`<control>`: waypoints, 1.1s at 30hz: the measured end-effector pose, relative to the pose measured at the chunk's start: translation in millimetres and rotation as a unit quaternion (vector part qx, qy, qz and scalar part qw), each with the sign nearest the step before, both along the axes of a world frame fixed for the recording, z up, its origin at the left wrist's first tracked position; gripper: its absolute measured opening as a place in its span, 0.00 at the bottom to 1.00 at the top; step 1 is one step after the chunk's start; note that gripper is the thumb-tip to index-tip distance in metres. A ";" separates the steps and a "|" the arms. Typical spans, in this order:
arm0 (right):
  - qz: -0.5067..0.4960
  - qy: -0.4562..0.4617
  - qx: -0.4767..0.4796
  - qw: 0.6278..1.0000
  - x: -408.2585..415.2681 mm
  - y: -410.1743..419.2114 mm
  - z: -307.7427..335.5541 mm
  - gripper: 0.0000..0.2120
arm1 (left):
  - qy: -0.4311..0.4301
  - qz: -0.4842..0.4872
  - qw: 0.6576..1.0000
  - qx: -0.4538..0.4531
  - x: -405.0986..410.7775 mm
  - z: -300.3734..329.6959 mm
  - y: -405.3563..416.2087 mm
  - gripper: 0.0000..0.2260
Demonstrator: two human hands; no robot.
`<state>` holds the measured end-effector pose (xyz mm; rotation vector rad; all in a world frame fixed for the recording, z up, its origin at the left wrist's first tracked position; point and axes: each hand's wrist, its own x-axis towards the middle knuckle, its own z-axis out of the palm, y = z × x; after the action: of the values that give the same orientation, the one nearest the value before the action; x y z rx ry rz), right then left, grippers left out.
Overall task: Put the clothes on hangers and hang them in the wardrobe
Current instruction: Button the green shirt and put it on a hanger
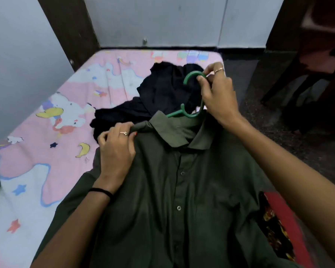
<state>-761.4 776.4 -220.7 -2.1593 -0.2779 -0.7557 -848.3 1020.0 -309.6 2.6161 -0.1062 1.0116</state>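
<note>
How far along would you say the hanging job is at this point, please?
Done: nothing visibly hung yet. In hand: the right hand grips the green hanger at its hook, while the left hand holds the olive shirt at its shoulder. Left: the dark clothes still heaped on the bed.

Bare forearms, no sleeves showing. A ring sits on the left hand (117, 149), a black band circles that wrist, and another ring glints on the right hand (219, 95).
</note>
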 end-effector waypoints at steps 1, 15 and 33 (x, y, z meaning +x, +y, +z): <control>0.011 -0.029 0.029 0.999 -6.3 -4.3 27.6 0.08 | -0.027 -0.007 1.000 0.001 0.8 25.4 -0.7 0.09; 0.040 -0.166 0.043 0.984 -118.8 -29.0 305.5 0.08 | -0.017 -0.153 0.983 0.095 -62.9 408.8 -96.5 0.19; 0.007 -0.209 0.010 0.978 -154.9 -47.2 391.5 0.10 | 0.148 -0.210 0.956 0.145 -61.9 499.0 -158.1 0.08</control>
<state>-916.3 729.2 170.8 -1.9616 -0.4986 -1.1974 -910.2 861.9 189.4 2.7892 -0.7510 0.4822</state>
